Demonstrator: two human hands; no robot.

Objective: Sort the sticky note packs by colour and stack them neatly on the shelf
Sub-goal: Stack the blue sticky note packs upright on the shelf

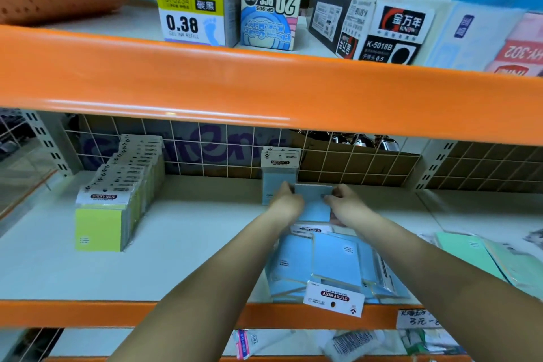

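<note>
From the head camera, both forearms reach into the middle shelf [182, 258], a pale flat board edged with a glossy orange beam. The left hand [286, 200] and the right hand [346, 203] together pinch a blue sticky note pack [314, 203] by its two side edges, fingers curled round them; the fingertips are mostly hidden behind the backs of the hands, and the pack's lower corners are covered by the wrists. Just behind it an upright blue pack [279, 176] with a white header card stands near the wire grid back [220, 153]; whether the held pack touches it cannot be made out. Under the forearms lies a loose heap of blue packs [329, 264] in clear, shiny wrappers, one white "STICKY NOTE" header hanging over the shelf's front edge; the arms cover part of the heap. At the left, well apart, a neat row of yellow-green packs [117, 200] stands upright, square blocks with white headers. At the right edge, mint green packs [484, 256] lie flat and are cut off by the frame. On the upper shelf stand printed cardboard pen boxes [191, 9], some upside down. The lowest shelf shows only blurred wrapped goods.
</note>
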